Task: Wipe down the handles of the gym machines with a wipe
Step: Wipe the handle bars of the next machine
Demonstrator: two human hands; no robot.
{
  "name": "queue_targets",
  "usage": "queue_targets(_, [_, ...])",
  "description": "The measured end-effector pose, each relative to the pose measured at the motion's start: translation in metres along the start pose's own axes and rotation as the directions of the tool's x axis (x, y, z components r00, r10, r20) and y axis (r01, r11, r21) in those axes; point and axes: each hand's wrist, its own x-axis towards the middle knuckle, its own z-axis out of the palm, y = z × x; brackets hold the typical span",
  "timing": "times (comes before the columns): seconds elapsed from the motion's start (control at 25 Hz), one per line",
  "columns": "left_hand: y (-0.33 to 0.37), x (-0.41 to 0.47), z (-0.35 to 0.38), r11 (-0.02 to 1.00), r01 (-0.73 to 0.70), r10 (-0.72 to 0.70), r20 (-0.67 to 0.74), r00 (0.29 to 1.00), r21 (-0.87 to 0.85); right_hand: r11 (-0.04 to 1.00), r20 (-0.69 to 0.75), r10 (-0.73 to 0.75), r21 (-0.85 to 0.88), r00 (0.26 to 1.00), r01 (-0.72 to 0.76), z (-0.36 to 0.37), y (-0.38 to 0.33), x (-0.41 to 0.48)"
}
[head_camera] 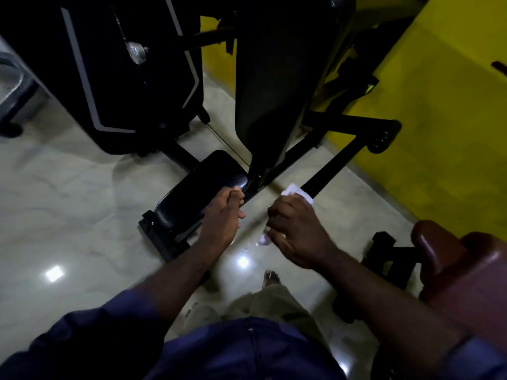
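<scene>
My right hand (297,231) is closed around a crumpled white wipe (297,192), which sticks out past the fingers and below the thumb. My left hand (223,216) hovers beside it with fingers curled together, over the near edge of the black seat pad (197,187). A faint blurred streak runs between the two hands; I cannot tell whether it is a handle. The black back pad (277,78) of the machine rises just beyond the hands. Both hands are above the floor in front of the machine's black frame bar (333,163).
A black weight-stack cover (123,72) with grey stripes stands at the back left. A yellow wall (439,111) runs along the right. A maroon padded part (452,270) of another machine is at my right elbow. Glossy tiled floor (68,201) lies to the left; my foot (271,278) is below.
</scene>
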Motion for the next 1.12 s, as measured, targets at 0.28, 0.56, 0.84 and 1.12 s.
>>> queue_targets(0.28, [0.01, -0.001, -0.002, 0.999, -0.012, 0.011, 0.044, 0.999, 0.033, 0.939, 0.005, 0.235, -0.258, 0.972, -0.226, 0.005, -0.015, 0.047])
queue_targets(0.56, [0.012, 0.007, -0.005, 1.0, 0.02, -0.02, -0.093, 0.995, 0.0, 0.978, -0.181, -0.157, -0.166, 0.971, 0.127, 0.018, 0.028, 0.007])
queue_targets(0.84, [0.015, 0.008, 0.017, 0.998, 0.06, -0.053, -0.178, 0.983, 0.034, 0.956, 0.01, -0.147, -0.254, 0.989, 0.145, 0.009, 0.036, 0.037])
queue_targets(1.12, [0.02, -0.002, 0.029, 0.993, 0.05, -0.023, -0.236, 0.971, 0.11, 0.994, -0.495, -0.065, -0.107, 0.867, 0.014, 0.04, 0.031, 0.024])
